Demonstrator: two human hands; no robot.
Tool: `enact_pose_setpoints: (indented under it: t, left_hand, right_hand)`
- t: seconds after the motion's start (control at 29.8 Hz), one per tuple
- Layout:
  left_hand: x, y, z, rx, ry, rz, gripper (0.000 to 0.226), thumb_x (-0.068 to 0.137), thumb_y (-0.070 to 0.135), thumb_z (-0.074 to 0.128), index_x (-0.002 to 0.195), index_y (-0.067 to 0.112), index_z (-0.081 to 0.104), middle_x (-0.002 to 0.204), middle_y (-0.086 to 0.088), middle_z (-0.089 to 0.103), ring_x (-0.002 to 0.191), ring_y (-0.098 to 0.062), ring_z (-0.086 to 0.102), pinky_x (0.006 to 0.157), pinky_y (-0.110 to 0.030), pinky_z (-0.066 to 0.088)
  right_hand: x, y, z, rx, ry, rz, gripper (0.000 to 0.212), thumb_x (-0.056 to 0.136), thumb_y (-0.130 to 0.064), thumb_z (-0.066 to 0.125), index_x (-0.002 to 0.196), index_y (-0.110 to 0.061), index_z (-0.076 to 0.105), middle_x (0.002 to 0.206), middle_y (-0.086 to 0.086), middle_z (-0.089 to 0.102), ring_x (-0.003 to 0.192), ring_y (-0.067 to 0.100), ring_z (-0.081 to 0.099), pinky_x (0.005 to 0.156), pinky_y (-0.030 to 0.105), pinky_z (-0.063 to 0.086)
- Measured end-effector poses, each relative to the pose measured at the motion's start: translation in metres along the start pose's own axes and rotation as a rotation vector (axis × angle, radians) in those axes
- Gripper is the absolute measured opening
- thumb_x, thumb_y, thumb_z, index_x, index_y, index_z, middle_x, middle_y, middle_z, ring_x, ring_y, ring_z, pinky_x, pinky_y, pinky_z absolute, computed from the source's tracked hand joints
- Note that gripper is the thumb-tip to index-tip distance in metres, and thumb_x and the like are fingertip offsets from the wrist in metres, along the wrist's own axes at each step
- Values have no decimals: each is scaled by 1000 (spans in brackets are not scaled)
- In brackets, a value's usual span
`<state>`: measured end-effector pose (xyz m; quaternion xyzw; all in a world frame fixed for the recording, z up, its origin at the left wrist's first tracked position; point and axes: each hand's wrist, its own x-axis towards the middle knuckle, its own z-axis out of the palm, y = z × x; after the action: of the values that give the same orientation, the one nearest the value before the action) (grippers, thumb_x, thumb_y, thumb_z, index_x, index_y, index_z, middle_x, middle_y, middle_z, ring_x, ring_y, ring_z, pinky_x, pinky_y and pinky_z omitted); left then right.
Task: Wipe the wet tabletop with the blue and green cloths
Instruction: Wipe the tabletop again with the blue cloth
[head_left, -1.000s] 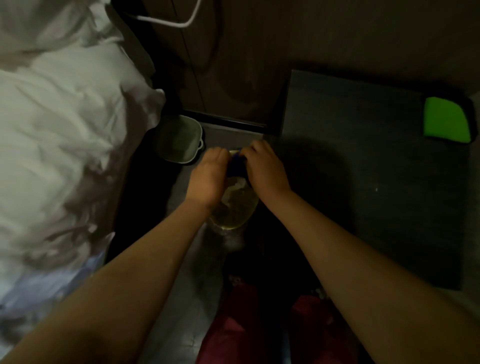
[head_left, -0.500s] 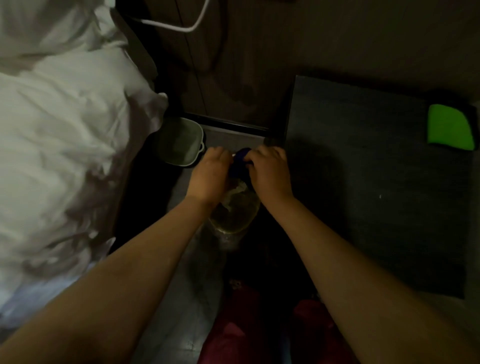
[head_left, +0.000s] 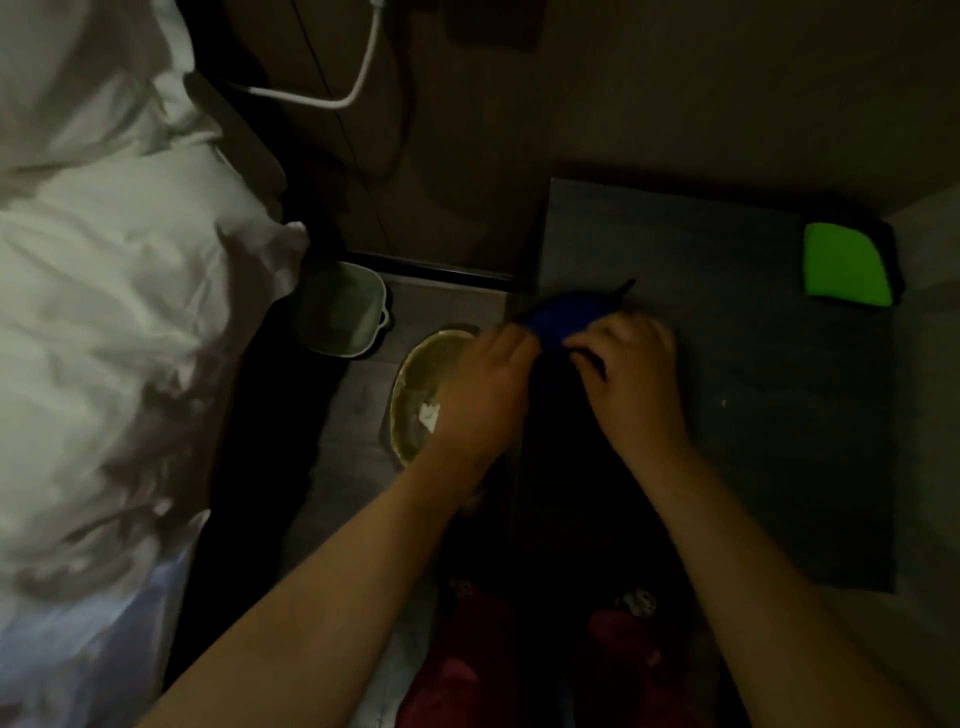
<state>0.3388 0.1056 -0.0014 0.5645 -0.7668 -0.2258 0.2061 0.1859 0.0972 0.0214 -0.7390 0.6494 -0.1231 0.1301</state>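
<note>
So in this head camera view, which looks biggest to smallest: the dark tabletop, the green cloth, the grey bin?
1. Dark tabletop
2. Grey bin
3. Green cloth
The bin sits lower, farther from the camera, so the last two are unsure.

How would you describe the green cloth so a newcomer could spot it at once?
Start at the dark grey rectangular tabletop on the right. Follow it to its far right corner, where the bright green folded cloth lies. Unlike the dark blue cloth, no hands hold it.
</note>
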Motion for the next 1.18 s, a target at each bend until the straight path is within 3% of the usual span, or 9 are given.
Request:
enact_pose_setpoints:
  t: [0.1,0.2,0.4,0.54,0.71,0.84,0.97,1.08,1.18]
  left_hand:
    - [-11,-2,36,54,-235,21,30,77,10,49,99,1,66,102,-17,68,88,-34,66,82,-34,48]
    - [-10,-1,51,83,-352,64,38,79,18,44,103,1,67,104,-16,69,91,-32,67,85,-32,51]
    - [1,0,59,169,-338,84,41,78,17,42,105,1,69,109,-17,69,98,-32,68,86,-38,53]
    - [10,1,61,190,-370,50,49,93,10,47,141,5,38,151,-13,33,141,-25,29,117,-34,15]
    - [13,1,63,456,-451,44,60,97,23,39,150,17,10,160,0,6,147,-14,6,118,-37,-1]
    - [-17,10,72,389,-395,38,58,92,17,48,146,13,26,158,-4,18,145,-18,17,119,-36,8]
    - [-64,24,80,203,-329,22,48,67,9,78,114,4,66,128,-15,60,119,-30,57,100,-43,44]
    - [-70,27,83,175,-326,46,49,64,6,82,110,1,67,122,-17,63,113,-32,61,95,-44,51]
    - [-60,21,85,137,-321,63,60,70,1,76,125,-4,54,137,-22,50,126,-34,50,104,-41,42]
  right_hand:
    - [-26,24,28,-45,-182,112,26,82,-10,64,107,-16,71,109,8,66,106,32,57,105,45,33]
    - [-37,32,42,-9,-240,135,38,80,-2,63,117,-10,66,123,13,62,117,33,54,107,45,32]
    - [-34,36,57,22,-268,97,44,89,-5,57,132,-7,54,141,16,49,133,32,42,114,41,25]
    - [-21,41,57,-83,-305,75,50,96,-15,47,145,-16,36,154,7,30,144,22,24,121,39,7]
    - [-20,48,53,-158,-391,73,61,96,-23,47,150,-24,20,160,-1,12,148,15,8,120,42,0]
    - [-49,45,55,-103,-373,101,61,96,-18,43,151,-24,16,161,-2,7,148,14,3,118,40,-5]
    - [-101,31,59,-86,-366,115,64,94,-17,45,151,-18,15,161,2,3,148,17,-1,115,37,-12]
    - [-116,26,67,-126,-370,139,66,96,-22,44,152,-14,9,160,5,-3,148,21,-5,113,36,-14]
    - [-102,28,73,-55,-395,135,69,98,-25,39,151,-9,-3,160,5,-8,147,21,-10,114,33,-14]
